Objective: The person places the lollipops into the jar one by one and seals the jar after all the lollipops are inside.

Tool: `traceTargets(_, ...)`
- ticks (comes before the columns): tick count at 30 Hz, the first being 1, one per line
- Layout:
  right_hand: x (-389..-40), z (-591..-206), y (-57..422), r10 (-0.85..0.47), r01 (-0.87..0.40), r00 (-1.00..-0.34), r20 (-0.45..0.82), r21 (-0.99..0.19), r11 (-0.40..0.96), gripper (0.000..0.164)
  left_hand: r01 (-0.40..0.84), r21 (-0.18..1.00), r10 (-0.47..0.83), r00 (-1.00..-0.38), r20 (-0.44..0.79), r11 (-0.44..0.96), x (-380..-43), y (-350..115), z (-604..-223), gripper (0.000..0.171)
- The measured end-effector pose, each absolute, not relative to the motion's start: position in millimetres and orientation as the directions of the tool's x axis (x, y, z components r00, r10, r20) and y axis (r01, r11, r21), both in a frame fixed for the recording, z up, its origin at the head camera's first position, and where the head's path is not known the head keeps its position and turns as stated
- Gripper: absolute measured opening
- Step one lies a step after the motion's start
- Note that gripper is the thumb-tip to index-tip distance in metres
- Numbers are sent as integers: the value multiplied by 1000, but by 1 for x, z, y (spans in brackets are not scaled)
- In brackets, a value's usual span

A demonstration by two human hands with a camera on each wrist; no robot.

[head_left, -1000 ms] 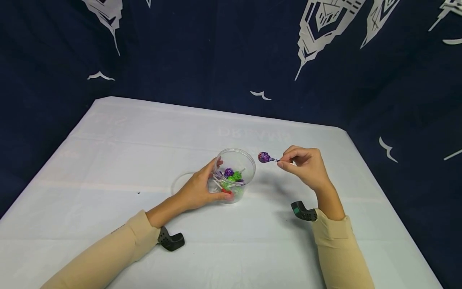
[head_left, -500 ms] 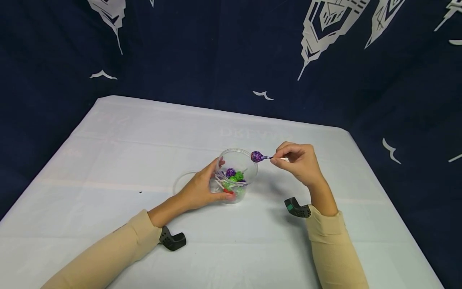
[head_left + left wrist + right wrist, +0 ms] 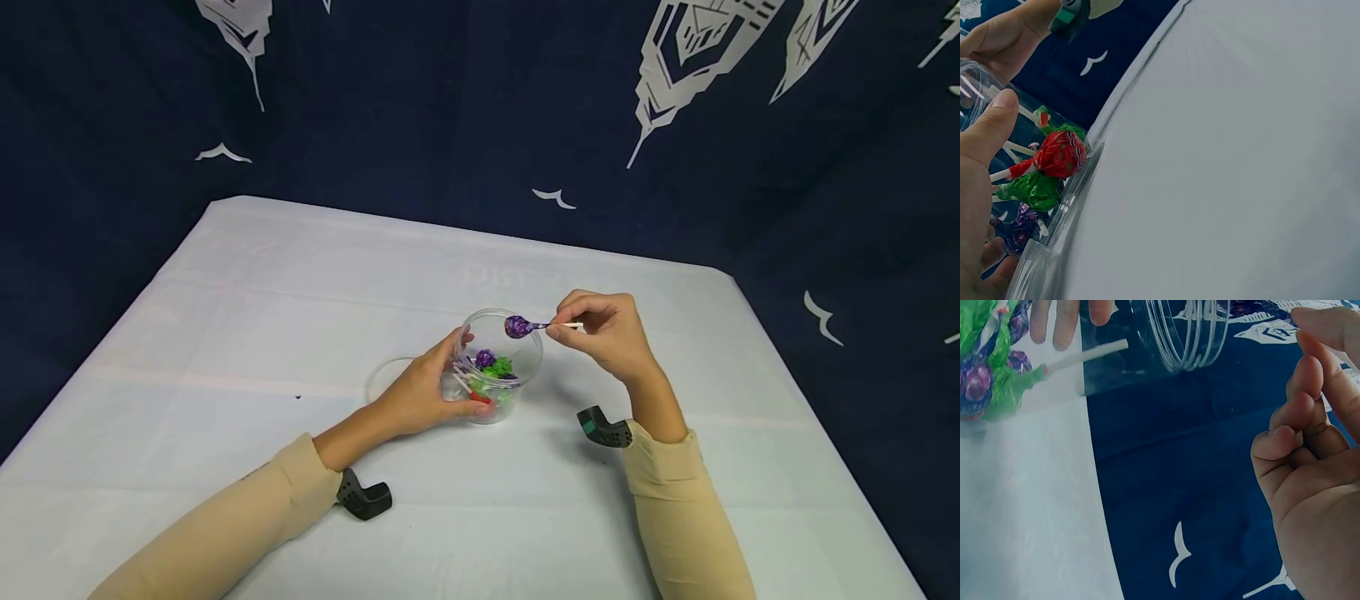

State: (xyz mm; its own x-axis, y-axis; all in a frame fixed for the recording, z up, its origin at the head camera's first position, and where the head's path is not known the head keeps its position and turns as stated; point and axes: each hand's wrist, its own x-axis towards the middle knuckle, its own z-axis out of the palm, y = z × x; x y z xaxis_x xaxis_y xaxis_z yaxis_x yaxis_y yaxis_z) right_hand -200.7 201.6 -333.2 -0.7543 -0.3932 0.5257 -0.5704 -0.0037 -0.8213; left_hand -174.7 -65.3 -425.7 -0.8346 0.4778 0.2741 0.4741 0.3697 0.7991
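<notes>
My left hand grips a clear plastic jar from its left side, thumb in front and fingers behind. Inside, the left wrist view shows a red-wrapped lollipop, a green one and a purple one, their white sticks pointing various ways. With thumb and fingertips my right hand pinches another purple-wrapped lollipop by its stick. That lollipop lies nearly level, its head overlapping the jar's open mouth in the head view. In the right wrist view, the right fingers are curled beside the threaded rim.
A clear round lid lies behind the left wrist, partly hidden. White cloth covers the table, and a navy curtain with white prints hangs beyond its far edge. Black devices sit at the left cuff and right cuff.
My right hand has moved left, carrying the purple lollipop from beside the jar to its mouth. The left hand still holds the jar in place, and the head view has shifted slightly.
</notes>
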Motion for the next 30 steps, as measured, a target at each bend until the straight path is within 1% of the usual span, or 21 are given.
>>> traceTargets(7,-204,-334,195,-415,-564,-751,514,-825,-1,20,472,803,486,-832,268,364,-176,-62,-427,109)
traceTargets(12,-205,-336,192,-456,-563,-734,504,-826,-7,8,477,800,486,-830,274,365,-176,-61,-427,110)
traceTargets(17,-205,-338,194,-465,-566,-727,505,-825,-12,19,485,795,488,-826,280,364,-176,-61,-425,109)
traceTargets(22,-206,-342,196,-461,-566,-727,509,-824,-15,10,484,795,483,-829,282,366,-176,-62,-426,108)
traceTargets(27,-204,-348,198,-457,-565,-727,513,-825,-26,11,468,796,471,-841,267,383,-176,-63,-426,110)
traceTargets(30,-204,-355,201,-446,-593,-710,545,-804,-41,10,471,793,468,-841,271,388,-176,-65,-427,109)
